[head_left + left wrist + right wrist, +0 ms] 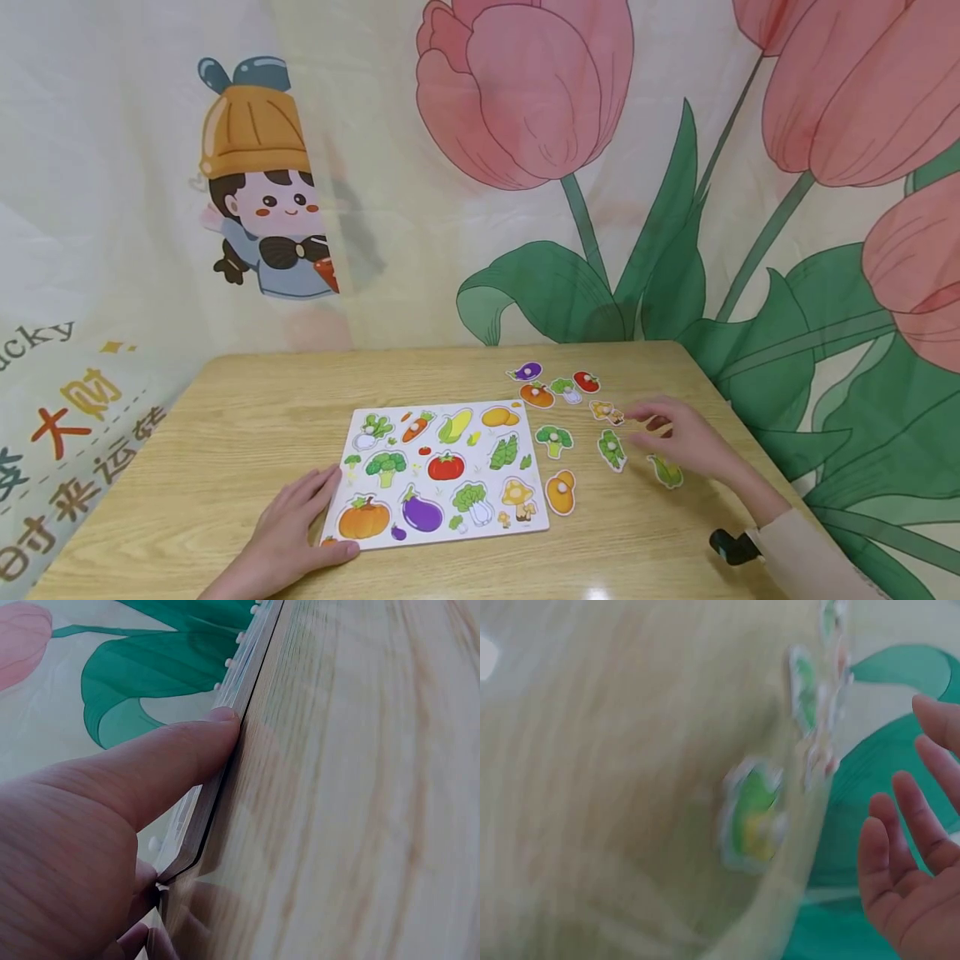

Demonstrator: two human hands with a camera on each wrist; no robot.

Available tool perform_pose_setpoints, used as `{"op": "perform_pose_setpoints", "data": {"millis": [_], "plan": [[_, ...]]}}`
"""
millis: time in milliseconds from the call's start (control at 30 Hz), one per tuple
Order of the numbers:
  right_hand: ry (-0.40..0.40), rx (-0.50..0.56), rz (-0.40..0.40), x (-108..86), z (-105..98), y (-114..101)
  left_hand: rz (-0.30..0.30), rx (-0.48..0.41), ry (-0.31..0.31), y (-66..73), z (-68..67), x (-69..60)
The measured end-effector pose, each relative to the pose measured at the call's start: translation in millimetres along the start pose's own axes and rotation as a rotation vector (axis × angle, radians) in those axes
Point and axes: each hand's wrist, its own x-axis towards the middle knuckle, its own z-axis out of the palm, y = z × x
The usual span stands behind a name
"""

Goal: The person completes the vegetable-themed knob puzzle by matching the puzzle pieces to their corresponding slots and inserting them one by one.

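Observation:
A white vegetable puzzle board [427,542] lies on the table. My left hand [288,525] rests at its front left corner, thumb pressing the front edge, fingers along the left edge. A carrot piece [415,427] with a knob sits in the board. My right hand [678,433] is raised over the table's right side, fingers loosely bent and apart, holding nothing in the right wrist view. Beneath and beside it lie a corn piece [666,472], a leafy green piece [611,451] and a mushroom piece [606,412]. The right wrist view is blurred.
Right of the board lie a broccoli piece [553,441] and a potato piece [560,492]. Behind are eggplant [528,372], pumpkin [537,395], bok choy [566,390] and tomato [587,382] pieces. A printed curtain [405,208] hangs beyond the table's back edge.

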Motion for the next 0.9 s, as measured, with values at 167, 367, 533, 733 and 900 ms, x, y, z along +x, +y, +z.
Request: {"op": "perform_pose_setpoints", "data": {"millis": [167, 367, 533, 733, 900], "plan": [[-0.009, 0.011, -0.005, -14.1, -6.1, 20.9, 0.002, -0.004, 0.003, -1.7, 0.9, -1.5], [-0.045, 0.034, 0.016, -27.9, -10.3, 41.7, 0.008, -0.006, 0.005, -2.5, 1.6, -0.9], [-0.073, 0.056, 0.058, -35.9, -10.7, 52.2, 0.008, -0.012, 0.005, -1.2, 1.4, -1.3], [-0.108, 0.06, 0.118, -39.1, -10.1, 57.9, -0.002, -0.003, 0.003, -0.2, 1.0, -2.0], [-0.144, 0.068, 0.123, -39.7, -10.8, 59.7, -0.01, -0.006, -0.004, -1.5, 1.1, 0.1]]}}
